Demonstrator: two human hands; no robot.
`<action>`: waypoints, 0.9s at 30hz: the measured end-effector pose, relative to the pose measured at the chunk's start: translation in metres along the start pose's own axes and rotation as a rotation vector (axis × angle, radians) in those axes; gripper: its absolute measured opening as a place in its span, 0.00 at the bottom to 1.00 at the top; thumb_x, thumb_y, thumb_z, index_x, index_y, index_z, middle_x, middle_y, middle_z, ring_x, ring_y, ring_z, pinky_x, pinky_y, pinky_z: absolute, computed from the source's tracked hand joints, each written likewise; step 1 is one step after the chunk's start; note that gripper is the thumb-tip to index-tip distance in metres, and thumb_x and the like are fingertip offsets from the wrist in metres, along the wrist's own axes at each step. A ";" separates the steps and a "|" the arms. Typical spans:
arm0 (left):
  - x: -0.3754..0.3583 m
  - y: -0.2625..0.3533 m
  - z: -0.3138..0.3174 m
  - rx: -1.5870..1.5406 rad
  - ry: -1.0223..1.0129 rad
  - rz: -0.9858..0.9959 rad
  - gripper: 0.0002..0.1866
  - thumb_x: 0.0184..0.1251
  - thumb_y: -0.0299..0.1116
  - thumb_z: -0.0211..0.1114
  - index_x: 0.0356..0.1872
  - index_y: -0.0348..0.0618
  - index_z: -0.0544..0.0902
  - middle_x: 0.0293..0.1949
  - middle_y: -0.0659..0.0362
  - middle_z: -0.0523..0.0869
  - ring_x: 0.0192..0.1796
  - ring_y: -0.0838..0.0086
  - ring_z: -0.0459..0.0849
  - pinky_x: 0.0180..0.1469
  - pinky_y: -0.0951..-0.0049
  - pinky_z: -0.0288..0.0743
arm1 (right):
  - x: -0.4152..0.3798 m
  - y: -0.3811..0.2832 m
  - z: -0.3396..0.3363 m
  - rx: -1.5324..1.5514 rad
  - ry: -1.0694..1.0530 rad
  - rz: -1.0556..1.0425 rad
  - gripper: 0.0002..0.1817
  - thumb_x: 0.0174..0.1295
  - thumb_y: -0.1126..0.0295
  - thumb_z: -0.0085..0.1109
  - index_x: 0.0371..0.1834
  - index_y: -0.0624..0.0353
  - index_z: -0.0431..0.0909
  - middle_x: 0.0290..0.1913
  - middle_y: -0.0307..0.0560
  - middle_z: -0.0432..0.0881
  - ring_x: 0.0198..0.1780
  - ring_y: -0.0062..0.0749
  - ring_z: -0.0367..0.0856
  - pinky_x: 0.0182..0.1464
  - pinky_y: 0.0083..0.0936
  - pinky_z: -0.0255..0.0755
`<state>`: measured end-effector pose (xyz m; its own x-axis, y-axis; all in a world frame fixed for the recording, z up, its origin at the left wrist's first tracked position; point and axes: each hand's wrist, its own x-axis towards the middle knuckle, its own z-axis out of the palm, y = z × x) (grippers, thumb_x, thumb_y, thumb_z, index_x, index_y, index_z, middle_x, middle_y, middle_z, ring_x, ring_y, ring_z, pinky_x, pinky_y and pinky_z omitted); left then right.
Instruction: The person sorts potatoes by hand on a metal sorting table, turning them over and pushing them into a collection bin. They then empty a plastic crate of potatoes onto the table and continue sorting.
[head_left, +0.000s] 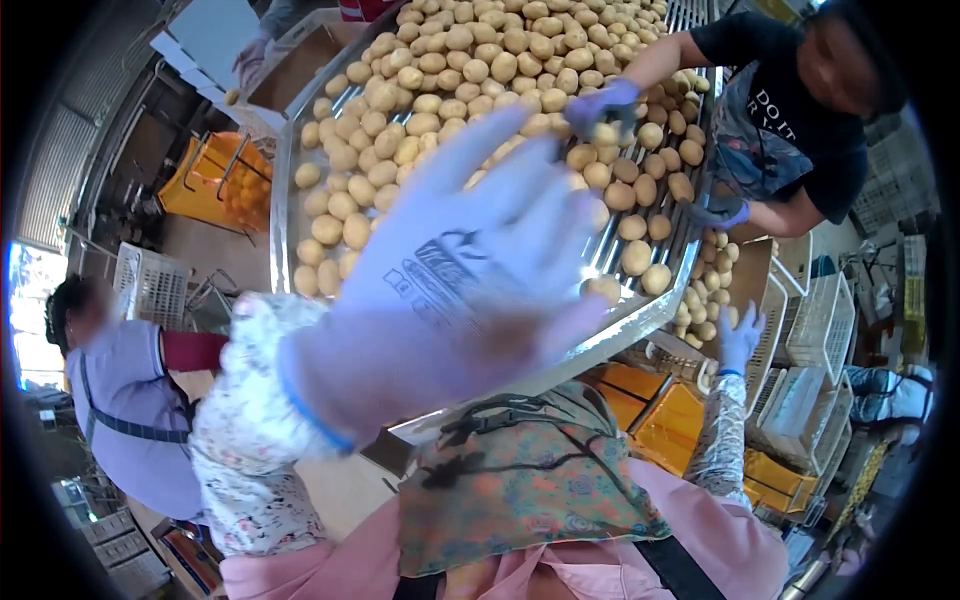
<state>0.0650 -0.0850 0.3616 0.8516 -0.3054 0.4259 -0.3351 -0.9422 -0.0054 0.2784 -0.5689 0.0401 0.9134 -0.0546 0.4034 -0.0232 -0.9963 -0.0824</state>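
Observation:
My left hand (pixel 455 265), in a pale glove with dark print on its back, is raised close to the camera over the near part of the sorting table. Its fingers are stretched out and spread, slightly blurred, and I see nothing held in them; the palm side is hidden. Many potatoes (pixel 505 65) lie behind it on the metal table (pixel 283 200). Off to the right, my gloved right hand (pixel 740 340) has its fingers apart, beside potatoes in a box (pixel 757 275) just below the table's edge.
Across the table at right, a co-worker's gloved hands (pixel 603 108) are among the potatoes. Another person (pixel 140 420) stands at left. Orange sacks (pixel 205 180), white crates (pixel 815 325) and a cardboard box (pixel 300 65) surround the table.

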 end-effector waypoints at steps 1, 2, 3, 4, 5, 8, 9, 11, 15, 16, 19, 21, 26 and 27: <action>0.013 0.007 -0.016 0.004 0.014 0.032 0.27 0.60 0.48 0.70 0.55 0.39 0.85 0.52 0.51 0.86 0.60 0.56 0.82 0.72 0.47 0.68 | 0.005 -0.007 -0.002 0.166 -0.142 -0.151 0.36 0.68 0.49 0.66 0.74 0.57 0.71 0.72 0.63 0.71 0.70 0.56 0.72 0.70 0.46 0.69; 0.022 0.015 -0.025 0.005 0.025 0.056 0.27 0.60 0.47 0.70 0.55 0.39 0.85 0.52 0.51 0.86 0.60 0.56 0.82 0.73 0.47 0.67 | 0.003 -0.027 -0.011 0.334 -0.292 -0.296 0.36 0.67 0.48 0.66 0.73 0.57 0.72 0.72 0.60 0.71 0.70 0.55 0.73 0.70 0.45 0.69; 0.029 0.022 -0.034 0.007 0.038 0.082 0.27 0.60 0.47 0.70 0.55 0.39 0.84 0.53 0.50 0.86 0.60 0.55 0.82 0.73 0.47 0.67 | -0.006 -0.044 -0.018 0.329 -0.300 -0.300 0.36 0.67 0.48 0.66 0.73 0.57 0.72 0.72 0.60 0.71 0.70 0.55 0.73 0.70 0.45 0.69; 0.036 0.026 -0.042 0.012 0.046 0.098 0.27 0.61 0.47 0.70 0.56 0.39 0.84 0.53 0.50 0.86 0.60 0.55 0.82 0.73 0.47 0.67 | -0.017 -0.065 -0.027 0.351 -0.337 -0.402 0.35 0.65 0.51 0.66 0.71 0.57 0.74 0.70 0.61 0.73 0.68 0.56 0.74 0.69 0.47 0.70; 0.042 0.027 -0.050 0.030 0.057 0.119 0.27 0.61 0.47 0.70 0.56 0.40 0.84 0.53 0.50 0.86 0.60 0.55 0.82 0.73 0.47 0.66 | -0.027 -0.091 -0.031 0.383 -0.362 -0.500 0.34 0.62 0.53 0.67 0.70 0.56 0.76 0.68 0.62 0.75 0.67 0.58 0.75 0.68 0.48 0.71; 0.049 0.029 -0.054 0.080 0.083 0.154 0.27 0.61 0.47 0.69 0.57 0.40 0.84 0.55 0.50 0.85 0.61 0.55 0.82 0.74 0.46 0.66 | 0.020 -0.159 -0.006 0.480 -0.267 -0.741 0.33 0.57 0.57 0.68 0.67 0.55 0.80 0.65 0.63 0.79 0.64 0.61 0.77 0.66 0.51 0.72; 0.050 0.026 -0.053 0.085 0.089 0.160 0.28 0.61 0.47 0.69 0.58 0.40 0.84 0.55 0.50 0.85 0.61 0.55 0.82 0.74 0.46 0.65 | 0.030 -0.168 0.021 0.345 -0.329 -0.583 0.39 0.57 0.49 0.67 0.73 0.50 0.72 0.67 0.65 0.75 0.62 0.62 0.79 0.63 0.50 0.75; 0.048 0.020 -0.048 0.095 0.108 0.168 0.28 0.61 0.47 0.69 0.58 0.40 0.84 0.56 0.50 0.85 0.62 0.54 0.81 0.74 0.46 0.65 | 0.048 -0.157 0.160 -0.043 -0.300 -0.472 0.31 0.76 0.63 0.48 0.82 0.30 0.58 0.57 0.55 0.78 0.44 0.53 0.86 0.42 0.48 0.83; 0.035 0.016 -0.037 0.054 0.132 0.142 0.28 0.62 0.46 0.69 0.60 0.40 0.83 0.57 0.49 0.85 0.62 0.54 0.81 0.75 0.46 0.63 | 0.040 -0.214 0.116 -0.059 -0.649 -0.477 0.26 0.68 0.63 0.57 0.70 0.42 0.68 0.55 0.54 0.80 0.50 0.52 0.84 0.49 0.44 0.80; 0.025 0.015 -0.032 0.017 0.131 0.116 0.28 0.62 0.46 0.69 0.60 0.40 0.83 0.58 0.49 0.85 0.62 0.54 0.81 0.75 0.46 0.63 | 0.028 -0.220 0.099 -0.026 -0.709 -0.506 0.25 0.66 0.63 0.60 0.67 0.45 0.70 0.55 0.54 0.80 0.51 0.51 0.84 0.51 0.43 0.79; -0.001 -0.005 -0.007 0.027 0.163 0.056 0.29 0.62 0.46 0.69 0.62 0.41 0.83 0.59 0.49 0.84 0.63 0.53 0.80 0.75 0.46 0.62 | -0.006 -0.238 0.060 0.305 -0.709 -0.493 0.23 0.60 0.62 0.66 0.58 0.55 0.78 0.54 0.53 0.81 0.55 0.51 0.82 0.57 0.40 0.76; -0.047 -0.029 0.055 0.007 0.069 -0.134 0.29 0.64 0.44 0.68 0.65 0.40 0.81 0.64 0.48 0.81 0.67 0.51 0.77 0.77 0.45 0.59 | -0.034 -0.244 0.059 0.768 -0.562 -0.440 0.21 0.58 0.64 0.69 0.54 0.57 0.81 0.51 0.53 0.82 0.56 0.52 0.81 0.60 0.35 0.75; -0.239 0.022 0.318 0.344 -0.019 -0.401 0.40 0.71 0.51 0.63 0.75 0.31 0.68 0.74 0.37 0.69 0.76 0.41 0.67 0.77 0.37 0.55 | -0.041 -0.160 0.007 1.062 -0.177 -0.214 0.21 0.55 0.72 0.74 0.53 0.61 0.82 0.54 0.50 0.83 0.57 0.42 0.82 0.65 0.33 0.74; -0.236 0.045 0.294 0.037 -0.265 -0.631 0.41 0.69 0.52 0.64 0.73 0.29 0.69 0.73 0.36 0.71 0.75 0.40 0.68 0.76 0.36 0.56 | -0.039 -0.130 0.014 1.059 -0.079 -0.130 0.23 0.55 0.73 0.74 0.54 0.63 0.81 0.54 0.51 0.82 0.58 0.42 0.81 0.65 0.33 0.74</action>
<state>-0.0328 -0.0957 -0.0057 0.9508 0.2849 0.1220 0.2680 -0.9535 0.1382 0.2510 -0.4364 0.0226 0.9083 0.0901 0.4085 0.4057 -0.4278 -0.8077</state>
